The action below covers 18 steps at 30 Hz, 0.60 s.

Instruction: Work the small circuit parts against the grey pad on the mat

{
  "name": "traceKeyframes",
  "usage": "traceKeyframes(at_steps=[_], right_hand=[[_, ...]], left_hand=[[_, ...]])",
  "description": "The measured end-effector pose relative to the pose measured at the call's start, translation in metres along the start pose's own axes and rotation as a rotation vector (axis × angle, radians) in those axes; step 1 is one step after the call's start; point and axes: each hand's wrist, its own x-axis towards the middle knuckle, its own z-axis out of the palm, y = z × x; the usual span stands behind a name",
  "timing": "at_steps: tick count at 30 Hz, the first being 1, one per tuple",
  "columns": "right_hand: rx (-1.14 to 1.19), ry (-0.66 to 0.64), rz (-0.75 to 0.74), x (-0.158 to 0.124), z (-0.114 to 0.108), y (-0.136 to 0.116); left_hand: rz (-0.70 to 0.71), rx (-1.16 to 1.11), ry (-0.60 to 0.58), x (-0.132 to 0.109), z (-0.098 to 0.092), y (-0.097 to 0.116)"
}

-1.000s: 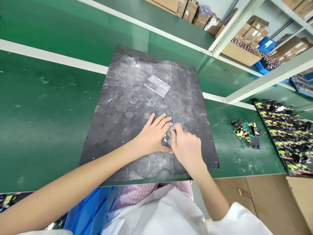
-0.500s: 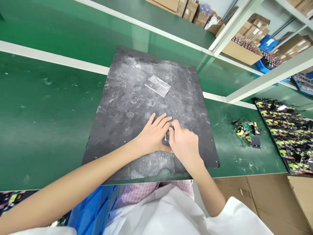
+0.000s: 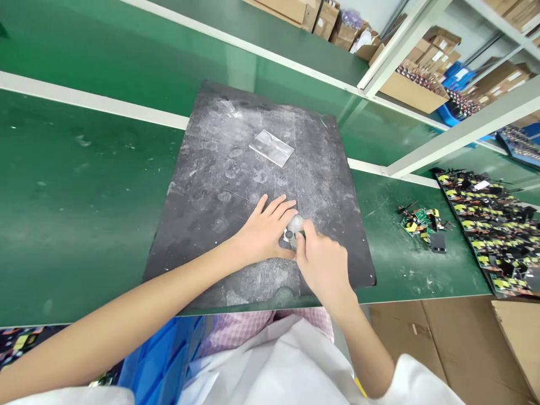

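Note:
My left hand (image 3: 268,230) lies on the black mat (image 3: 215,169), its fingers stretched out to the upper right and its thumb apart from them. Just beyond its thumb and fingertips is a small pale, silvery piece (image 3: 295,224) with a dark round part (image 3: 288,234). My right hand (image 3: 323,256) is closed in a pinch at the right side of this piece. Between its thumb and forefinger a bit of green shows; the fingers hide the rest, so its kind cannot be made out. Farther up the mat rests a flat, shiny silver-grey rectangle (image 3: 271,148).
On the green bench to the right lies a small pile of circuit boards (image 3: 422,222) with black parts. Beyond it is a tray (image 3: 485,225) packed with similar boards. A white frame post (image 3: 459,129) rises at the right. Cardboard boxes (image 3: 327,19) line the back shelf.
My right hand has shifted slightly right and down, away from my left hand, so more of the pale piece shows between them. My left hand stays in place.

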Motion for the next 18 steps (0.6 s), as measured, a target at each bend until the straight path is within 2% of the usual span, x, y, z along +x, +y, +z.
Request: traceKeyframes(at_steps=[4,10,15,18], right_hand=[[0.009,-0.070,0.012,-0.009,0.001,0.004],[0.016,0.051,0.009,0.016,-0.002,-0.001],[0.017,-0.049,0.023,-0.008,0.002,0.006],[0.006,-0.043,0.021,-0.004,0.001,0.006]], left_hand=[[0.011,-0.003,0.002,0.000,0.002,0.000],[0.008,0.014,0.014,0.001,0.002,0.000],[0.014,0.013,-0.003,0.000,0.002,0.001],[0.018,0.003,0.012,0.000,0.003,0.001]])
